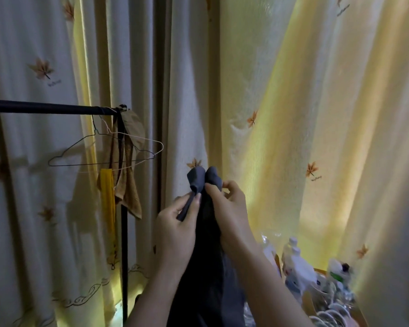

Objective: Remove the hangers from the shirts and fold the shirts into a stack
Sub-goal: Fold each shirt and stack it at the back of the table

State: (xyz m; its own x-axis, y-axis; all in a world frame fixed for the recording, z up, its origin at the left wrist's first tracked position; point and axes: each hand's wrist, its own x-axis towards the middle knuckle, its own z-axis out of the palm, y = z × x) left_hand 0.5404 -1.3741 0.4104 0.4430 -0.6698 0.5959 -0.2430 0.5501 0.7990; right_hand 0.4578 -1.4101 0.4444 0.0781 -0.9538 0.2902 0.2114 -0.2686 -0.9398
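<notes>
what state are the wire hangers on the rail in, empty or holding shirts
Empty: both wire hangers hang bare on the rail; the dark shirt is off them.

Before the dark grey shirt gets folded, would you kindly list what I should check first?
1. Left hand pinches the dark grey fabric shirt: ok.
2. Right hand pinches the shirt's bunched top: ok.
3. Hanger out of the shirt: cannot tell; none shows.
4. Two thin wire hangers hang bare on the black metal rail: ok.
5. Folding surface: cannot tell; none in view.
</notes>
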